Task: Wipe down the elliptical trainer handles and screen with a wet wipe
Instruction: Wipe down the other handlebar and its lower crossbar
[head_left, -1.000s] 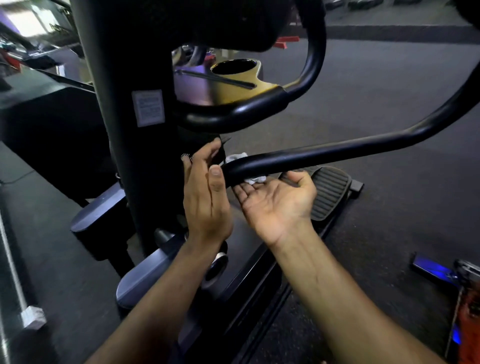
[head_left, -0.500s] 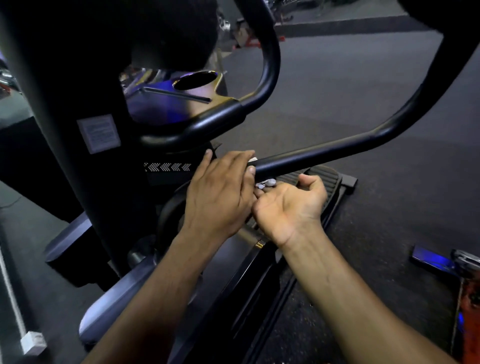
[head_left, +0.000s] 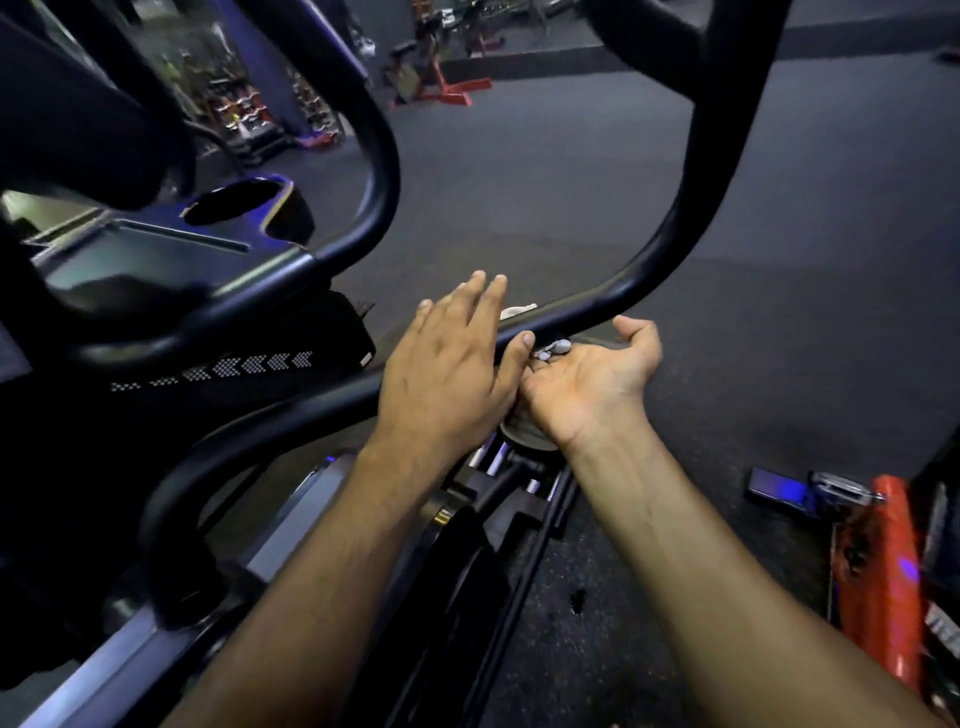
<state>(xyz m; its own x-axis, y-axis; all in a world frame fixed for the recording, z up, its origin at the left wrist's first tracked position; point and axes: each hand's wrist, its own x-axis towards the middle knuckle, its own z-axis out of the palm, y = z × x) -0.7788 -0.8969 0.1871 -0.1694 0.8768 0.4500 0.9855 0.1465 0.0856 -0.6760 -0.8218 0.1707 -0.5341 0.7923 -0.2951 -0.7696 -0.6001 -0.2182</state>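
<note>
The elliptical's black moving handle bar (head_left: 670, 234) curves down from the upper right and runs left between my hands. My left hand (head_left: 452, 364) lies over the bar with straight fingers, its thumb touching the bar's near side. A white wet wipe (head_left: 517, 310) peeks out above the bar just past those fingers. My right hand (head_left: 587, 379) is palm up under the bar, fingers curled on a bunched end of the wipe (head_left: 553, 349). The fixed loop handle (head_left: 384, 182) and the dark console (head_left: 145, 260) sit at upper left.
A cup holder (head_left: 244, 202) is set in the console. The machine's rails and frame (head_left: 498, 499) run below my forearms. Red equipment (head_left: 878, 571) and a blue-lit object (head_left: 784, 488) lie on the dark floor at right. Weight racks (head_left: 244, 114) stand far back.
My left hand has moved from the post side onto the bar, fingers now laid flat across it. My right hand's fingers curled on the wipe under the bar. The view swung upward.
</note>
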